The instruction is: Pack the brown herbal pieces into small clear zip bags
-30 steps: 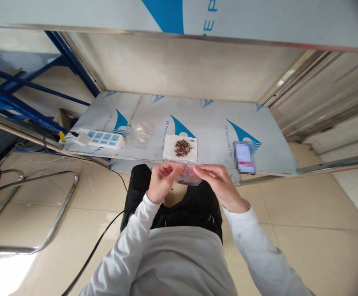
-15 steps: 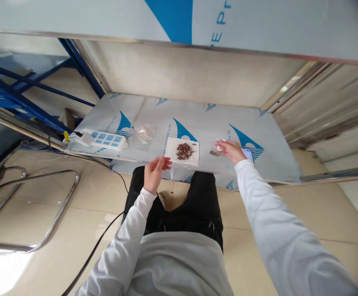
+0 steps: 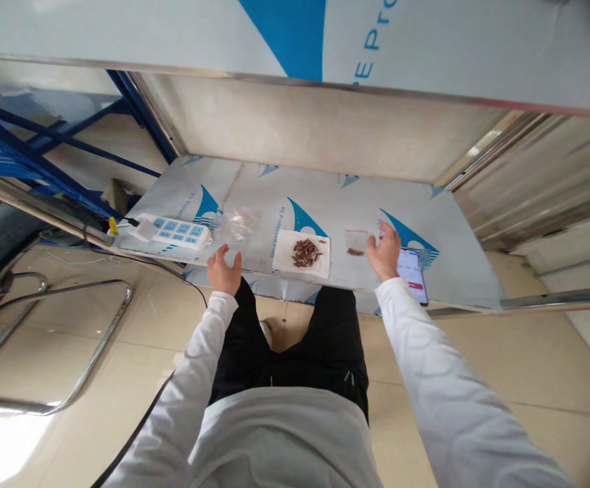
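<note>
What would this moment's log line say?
left hand: open, empty | right hand: open, beside small plastic bag | brown pieces: heaped on white square

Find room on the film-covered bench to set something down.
Bare grey film lies behind the white square tray of brown pieces, and right of the black-edged phone. Crowded: front left, by the white power strip, clear plastic bags and left hand; between the clear zip bag and phone, where the right hand is.
</note>
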Demonstrator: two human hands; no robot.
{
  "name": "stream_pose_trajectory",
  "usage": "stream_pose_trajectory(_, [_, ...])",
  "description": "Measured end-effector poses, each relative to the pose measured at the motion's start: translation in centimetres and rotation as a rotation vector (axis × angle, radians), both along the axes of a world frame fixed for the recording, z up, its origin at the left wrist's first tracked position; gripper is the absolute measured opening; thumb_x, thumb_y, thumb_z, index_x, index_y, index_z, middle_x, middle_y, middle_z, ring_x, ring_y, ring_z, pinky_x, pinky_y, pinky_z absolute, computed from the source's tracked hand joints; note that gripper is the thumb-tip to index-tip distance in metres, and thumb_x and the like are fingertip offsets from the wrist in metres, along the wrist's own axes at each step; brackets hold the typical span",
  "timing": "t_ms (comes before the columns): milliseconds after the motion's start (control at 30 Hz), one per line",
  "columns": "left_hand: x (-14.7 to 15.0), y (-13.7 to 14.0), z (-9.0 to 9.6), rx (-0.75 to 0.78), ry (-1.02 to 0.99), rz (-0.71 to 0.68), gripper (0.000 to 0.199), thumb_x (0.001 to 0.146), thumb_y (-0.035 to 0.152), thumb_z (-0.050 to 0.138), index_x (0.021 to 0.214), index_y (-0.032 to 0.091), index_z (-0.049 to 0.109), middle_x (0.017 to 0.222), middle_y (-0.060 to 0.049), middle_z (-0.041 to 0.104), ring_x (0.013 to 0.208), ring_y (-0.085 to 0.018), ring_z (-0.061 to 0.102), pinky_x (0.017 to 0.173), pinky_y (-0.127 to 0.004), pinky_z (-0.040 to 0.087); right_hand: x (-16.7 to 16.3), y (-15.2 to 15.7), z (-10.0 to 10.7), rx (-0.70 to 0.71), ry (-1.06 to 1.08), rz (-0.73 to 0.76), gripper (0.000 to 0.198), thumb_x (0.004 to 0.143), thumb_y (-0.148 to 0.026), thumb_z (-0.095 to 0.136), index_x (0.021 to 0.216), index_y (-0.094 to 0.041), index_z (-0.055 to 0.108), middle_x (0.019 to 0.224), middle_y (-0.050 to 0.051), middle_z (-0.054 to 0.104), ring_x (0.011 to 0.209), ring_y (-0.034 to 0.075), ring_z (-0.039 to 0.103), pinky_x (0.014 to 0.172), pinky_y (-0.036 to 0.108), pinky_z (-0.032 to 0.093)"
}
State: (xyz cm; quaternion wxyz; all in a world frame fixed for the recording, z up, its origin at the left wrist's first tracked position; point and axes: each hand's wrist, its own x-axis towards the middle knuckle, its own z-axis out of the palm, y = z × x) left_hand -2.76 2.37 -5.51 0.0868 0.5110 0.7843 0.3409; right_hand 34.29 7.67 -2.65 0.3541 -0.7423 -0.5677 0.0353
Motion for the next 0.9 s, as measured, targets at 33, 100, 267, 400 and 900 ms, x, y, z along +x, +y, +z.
stream_pose_trajectory(33, [-0.1, 0.7, -0.5, -0.036, 0.079, 0.013, 0.053, 0.082, 0.038, 0.059, 0.128, 0.011, 0.054, 0.126, -0.02, 0.061, 0.119, -0.032, 0.053, 0.099, -0.044, 0.04, -0.8, -1.2, 0.1, 0.033, 0.037, 0.023, 0.045, 0.081, -0.02, 0.048, 0.124, -0.007, 0.052, 0.119, 0.02, 0.06, 0.103, 0.027, 0.057, 0.096, 0.046, 0.042])
stream_pose_trajectory(100, [0.1, 1.7, -1.3, -0.14, 0.19, 0.005, 0.058, 0.082, 0.042, 0.061, 0.132, 0.012, 0.052, 0.137, -0.021, 0.052, 0.128, -0.036, 0.044, 0.104, -0.049, 0.033, -2.8, -4.0, 0.0, 0.077, 0.128, 0.09, 0.042, 0.082, -0.022, 0.048, 0.122, -0.01, 0.054, 0.116, 0.017, 0.063, 0.094, 0.025, 0.06, 0.088, 0.043, 0.048])
stream_pose_trajectory(267, [0.9, 2.1, -2.4, -0.216, 0.277, -0.047, 0.027, 0.088, 0.033, 0.052, 0.107, 0.024, 0.07, 0.131, -0.012, 0.06, 0.124, -0.033, 0.045, 0.103, -0.052, 0.026, -8.2, -10.7, -0.6, 0.081, 0.3, 0.206, 0.033, 0.088, -0.03, 0.049, 0.115, -0.016, 0.06, 0.114, 0.014, 0.066, 0.096, 0.024, 0.061, 0.079, 0.039, 0.052])
stream_pose_trajectory(400, [0.8, 2.3, -2.0, -0.206, 0.281, -0.068, 0.024, 0.087, 0.026, 0.051, 0.094, 0.021, 0.074, 0.111, -0.012, 0.069, 0.109, -0.032, 0.053, 0.096, -0.049, 0.03, -11.0, -14.2, -1.3, 0.014, 0.38, 0.254, 0.029, 0.089, -0.032, 0.049, 0.11, -0.017, 0.063, 0.11, 0.014, 0.068, 0.097, 0.025, 0.061, 0.08, 0.041, 0.053])
stream_pose_trajectory(900, [6.1, -8.4, 3.2, 0.26, 0.065, -0.425, 0.014, 0.09, 0.025, 0.055, 0.093, 0.022, 0.068, 0.101, -0.007, 0.073, 0.098, -0.023, 0.061, 0.091, -0.037, 0.037, -18.2, -9.1, 4.4, -0.389, 1.04, 0.421, 0.052, 0.079, -0.053, 0.062, 0.111, -0.013, 0.066, 0.103, 0.013, 0.073, 0.093, 0.027, 0.07, 0.077, 0.038, 0.057])
